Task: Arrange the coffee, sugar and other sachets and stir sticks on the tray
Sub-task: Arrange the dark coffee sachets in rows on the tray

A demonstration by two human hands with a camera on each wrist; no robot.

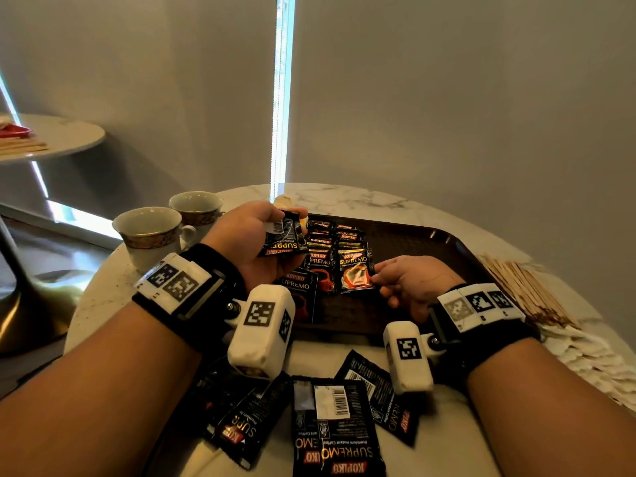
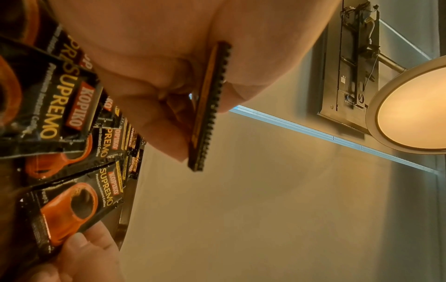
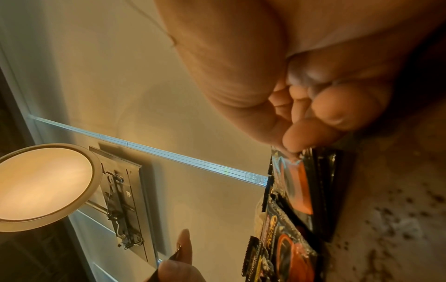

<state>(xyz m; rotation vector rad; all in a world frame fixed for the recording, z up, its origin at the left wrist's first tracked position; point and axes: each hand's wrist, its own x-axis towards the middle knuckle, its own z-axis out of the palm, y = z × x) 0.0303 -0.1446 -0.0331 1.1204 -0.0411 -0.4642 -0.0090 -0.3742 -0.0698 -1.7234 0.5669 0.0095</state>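
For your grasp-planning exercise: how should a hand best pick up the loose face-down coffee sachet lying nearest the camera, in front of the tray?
Pinch the face-down sachet at its far short edge from above; it lies flat on the table, so only an edge gives a grip.

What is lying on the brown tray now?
On the brown tray lie two rows of overlapping Kopiko sachets. The right hand pinches the nearest one. The left hand covers the tray's left part.
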